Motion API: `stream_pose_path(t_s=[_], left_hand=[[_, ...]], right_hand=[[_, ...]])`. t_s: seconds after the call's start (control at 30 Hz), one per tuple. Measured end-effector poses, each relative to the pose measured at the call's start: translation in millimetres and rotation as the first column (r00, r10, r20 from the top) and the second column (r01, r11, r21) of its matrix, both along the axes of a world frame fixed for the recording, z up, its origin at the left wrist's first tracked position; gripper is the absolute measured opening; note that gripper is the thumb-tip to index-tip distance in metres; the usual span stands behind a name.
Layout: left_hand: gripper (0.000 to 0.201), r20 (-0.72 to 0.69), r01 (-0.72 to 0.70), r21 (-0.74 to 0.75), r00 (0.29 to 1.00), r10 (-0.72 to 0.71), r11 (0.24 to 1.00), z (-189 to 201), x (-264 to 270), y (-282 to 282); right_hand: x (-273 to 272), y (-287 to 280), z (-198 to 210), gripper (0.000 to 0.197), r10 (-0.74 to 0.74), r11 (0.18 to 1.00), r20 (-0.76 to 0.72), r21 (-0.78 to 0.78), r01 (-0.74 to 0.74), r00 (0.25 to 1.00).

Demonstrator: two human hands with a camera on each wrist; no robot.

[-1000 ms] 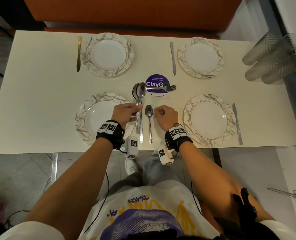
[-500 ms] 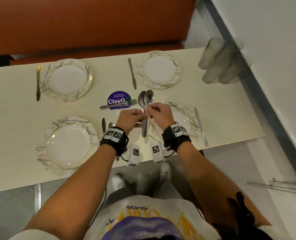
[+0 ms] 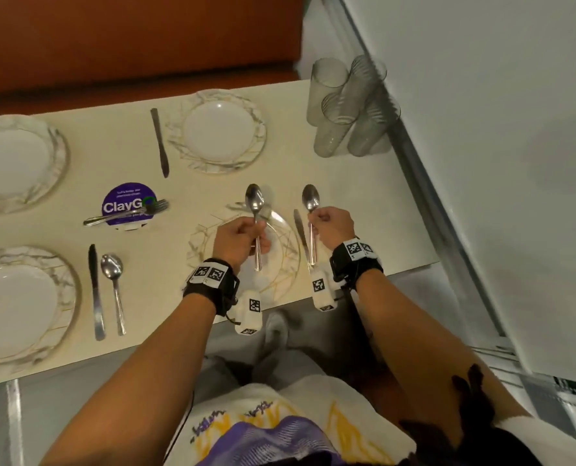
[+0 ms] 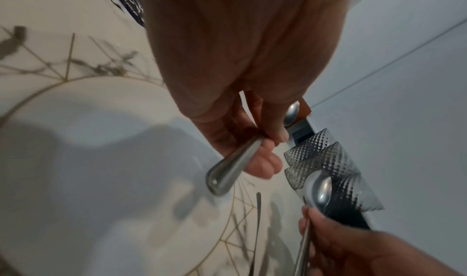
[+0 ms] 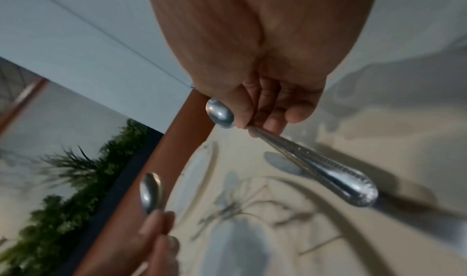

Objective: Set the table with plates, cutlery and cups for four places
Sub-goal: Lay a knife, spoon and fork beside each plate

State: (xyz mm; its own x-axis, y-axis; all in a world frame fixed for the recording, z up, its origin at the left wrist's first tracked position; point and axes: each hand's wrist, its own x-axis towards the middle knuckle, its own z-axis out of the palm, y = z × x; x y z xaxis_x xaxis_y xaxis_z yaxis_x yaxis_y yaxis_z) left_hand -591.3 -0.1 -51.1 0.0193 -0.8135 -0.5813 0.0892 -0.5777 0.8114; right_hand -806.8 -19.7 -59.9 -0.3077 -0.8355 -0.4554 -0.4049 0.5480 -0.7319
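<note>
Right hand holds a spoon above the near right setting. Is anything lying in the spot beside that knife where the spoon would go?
Nothing visible. The right hand holds the spoon over the knife beside the plate. The table right of the knife looks bare; the cups stand farther back.

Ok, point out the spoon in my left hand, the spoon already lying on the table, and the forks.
Held spoon [image 3: 255, 198], head view, on its bowl.
Laid spoon [image 3: 111, 266], head view, on its bowl.
Forks [image 3: 157, 206], head view, on the tines over the sticker.

Shiny metal spoons [image 3: 255, 200], glossy marbled plates [image 3: 224, 132], dimpled cups [image 3: 350, 105]
</note>
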Motion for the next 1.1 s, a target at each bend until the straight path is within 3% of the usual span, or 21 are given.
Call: stream_pose_path(t_s=[0.13,0.33,0.83,1.1], left_hand=[[0.015,0.124,0.034,0.011,0.992,-0.035,0.999,-13.0,-10.9,1.5],[0.019,0.161,0.016,0.032,0.987,-0.021,0.999,-13.6,-20.9,-0.5],[0.025,0.026,-0.114,0.052,0.993,0.113,0.992,-11.3,-32.2,-9.6],[0.024,0.093,-0.043,0.000,0.995,0.043,0.999,-12.6,-25.4,-4.6]], right_hand=[[-19.9,11.4,-16.8,0.011,0.075,0.994,-0.100,0.083,-0.066,0.992],[-29.9,16.9,-31.3,0.010,0.130,0.986,-0.217,0.126,-0.104,0.968],[-38.0,15.2,-37.3,0.010,0.181,0.975,-0.255,0.170,-0.140,0.950],[-34.5,19.7,-28.1,0.011,0.105,0.994,-0.284,0.050,-0.095,0.953]])
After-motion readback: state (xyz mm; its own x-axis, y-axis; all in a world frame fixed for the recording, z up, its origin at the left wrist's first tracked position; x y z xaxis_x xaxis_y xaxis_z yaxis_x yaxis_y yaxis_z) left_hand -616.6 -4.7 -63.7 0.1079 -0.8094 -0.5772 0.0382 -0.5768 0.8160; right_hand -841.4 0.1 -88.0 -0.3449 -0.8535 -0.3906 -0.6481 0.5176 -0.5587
